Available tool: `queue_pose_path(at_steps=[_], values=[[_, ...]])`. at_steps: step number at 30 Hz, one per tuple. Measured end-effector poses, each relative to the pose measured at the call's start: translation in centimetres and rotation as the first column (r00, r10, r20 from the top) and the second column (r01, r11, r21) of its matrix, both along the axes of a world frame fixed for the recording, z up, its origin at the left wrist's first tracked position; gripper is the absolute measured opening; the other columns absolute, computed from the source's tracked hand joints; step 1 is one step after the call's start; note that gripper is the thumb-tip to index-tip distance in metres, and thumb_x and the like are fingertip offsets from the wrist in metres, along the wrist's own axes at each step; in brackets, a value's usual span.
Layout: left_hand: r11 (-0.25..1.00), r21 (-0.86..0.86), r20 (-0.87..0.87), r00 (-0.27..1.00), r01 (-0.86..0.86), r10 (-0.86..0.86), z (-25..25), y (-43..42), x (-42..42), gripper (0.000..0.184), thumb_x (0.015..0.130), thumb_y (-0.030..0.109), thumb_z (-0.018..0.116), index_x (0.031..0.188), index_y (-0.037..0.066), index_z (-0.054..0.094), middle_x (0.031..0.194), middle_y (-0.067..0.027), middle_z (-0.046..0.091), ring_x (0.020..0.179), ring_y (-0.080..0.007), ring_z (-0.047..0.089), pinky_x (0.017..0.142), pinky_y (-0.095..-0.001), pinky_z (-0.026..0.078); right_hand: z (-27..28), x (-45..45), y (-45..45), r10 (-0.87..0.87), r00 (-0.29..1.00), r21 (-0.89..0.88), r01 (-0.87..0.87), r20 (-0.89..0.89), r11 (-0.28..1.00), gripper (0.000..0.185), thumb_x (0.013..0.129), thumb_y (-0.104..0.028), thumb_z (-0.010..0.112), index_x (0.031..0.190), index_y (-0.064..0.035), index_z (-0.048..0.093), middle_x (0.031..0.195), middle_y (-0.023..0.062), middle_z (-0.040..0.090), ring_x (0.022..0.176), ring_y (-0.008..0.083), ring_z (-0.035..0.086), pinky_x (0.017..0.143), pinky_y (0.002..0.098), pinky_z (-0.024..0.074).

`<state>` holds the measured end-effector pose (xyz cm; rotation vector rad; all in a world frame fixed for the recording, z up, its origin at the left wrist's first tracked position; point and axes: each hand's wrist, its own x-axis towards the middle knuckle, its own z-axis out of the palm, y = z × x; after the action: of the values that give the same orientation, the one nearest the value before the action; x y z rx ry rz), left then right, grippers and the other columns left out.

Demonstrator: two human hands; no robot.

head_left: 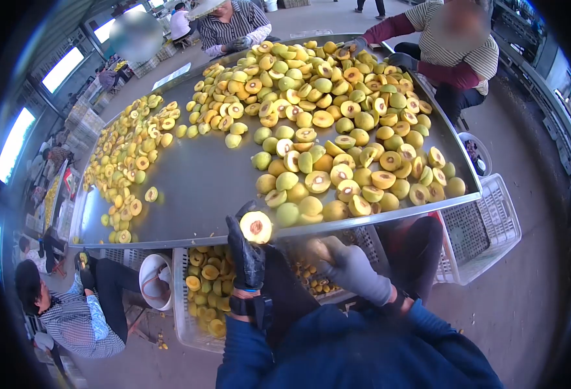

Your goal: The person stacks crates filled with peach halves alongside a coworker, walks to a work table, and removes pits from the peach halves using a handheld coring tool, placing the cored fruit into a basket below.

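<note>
My left hand [249, 253], in a black glove, is closed on a halved yellow peach [256, 227]. The cut face is turned up and shows a reddish-brown centre. To its right, my right hand [350, 266] wears a grey glove, with fingers curled together and blurred at the tips. Whatever it may grip there cannot be made out. Both hands are just in front of the near edge of a metal table [182, 194]. Many yellow-green peach halves [318, 181] lie on the table, some cut side up.
Below the table edge stand a crate of peach halves [208, 285] and a crate with small brownish pieces [318, 279]. A white crate [480, 227] is at the right, a white bucket [156, 280] at the left. Co-workers sit left [78, 311], across [233, 26] and far right [460, 52].
</note>
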<state>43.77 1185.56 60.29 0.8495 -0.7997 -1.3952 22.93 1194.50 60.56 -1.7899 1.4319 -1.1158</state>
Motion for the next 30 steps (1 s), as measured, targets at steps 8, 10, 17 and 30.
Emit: queue_pose_path(at_steps=[8, 10, 17, 30], values=[[0.888, -0.457, 0.697, 0.639, 0.047, 0.325, 1.6, 4.6, -5.4, 0.036, 0.099, 0.017, 0.057, 0.127, -0.004, 0.05, 0.114, -0.0164, 0.06, 0.1, -0.0238, 0.061, 0.09, -0.0365, 0.051, 2.2, 1.2, 1.5, -0.125, 0.989, -0.176, 0.11, -0.075, 0.978, 0.027, 0.084, -0.023, 0.07, 0.103, -0.0114, 0.055, 0.069, 0.0161, 0.062, 0.063, 0.0381, 0.063, 0.056, 0.047, 0.05], [0.925, -0.377, 0.542, 0.821, 0.047, 0.179, 4.0, 5.5, -7.2, 0.036, 0.1, 0.02, 0.056, 0.126, -0.004, 0.051, 0.113, -0.0166, 0.061, 0.098, -0.0239, 0.062, 0.089, -0.0368, 0.052, 2.3, 0.8, 1.9, -0.157, 0.981, -0.178, 0.135, -0.114, 0.975, 0.025, 0.084, -0.022, 0.069, 0.099, -0.0103, 0.053, 0.069, 0.0159, 0.061, 0.062, 0.0379, 0.063, 0.055, 0.046, 0.0496], [0.938, -0.347, 0.551, 0.812, 0.015, 0.191, 3.8, 6.1, -8.3, 0.036, 0.101, 0.028, 0.051, 0.118, -0.004, 0.055, 0.108, -0.0166, 0.064, 0.096, -0.0227, 0.063, 0.088, -0.0352, 0.052, 2.7, 0.4, 2.6, -0.197, 0.961, -0.16, 0.168, -0.192, 0.973, 0.02, 0.087, -0.021, 0.065, 0.094, -0.0085, 0.05, 0.066, 0.0158, 0.06, 0.057, 0.0367, 0.062, 0.05, 0.0452, 0.0485], [0.931, -0.358, 0.542, 0.828, 0.074, 0.143, 7.1, 6.4, -9.9, 0.049, 0.104, 0.031, 0.028, 0.107, -0.003, 0.062, 0.101, -0.0145, 0.067, 0.091, -0.0244, 0.064, 0.087, -0.0362, 0.05, 6.0, -1.6, 4.1, 0.113, 0.875, 0.191, -0.226, 0.471, 0.955, 0.025, 0.087, -0.018, 0.064, 0.103, -0.0037, 0.052, 0.074, 0.019, 0.063, 0.069, 0.037, 0.064, 0.063, 0.0455, 0.0505]])
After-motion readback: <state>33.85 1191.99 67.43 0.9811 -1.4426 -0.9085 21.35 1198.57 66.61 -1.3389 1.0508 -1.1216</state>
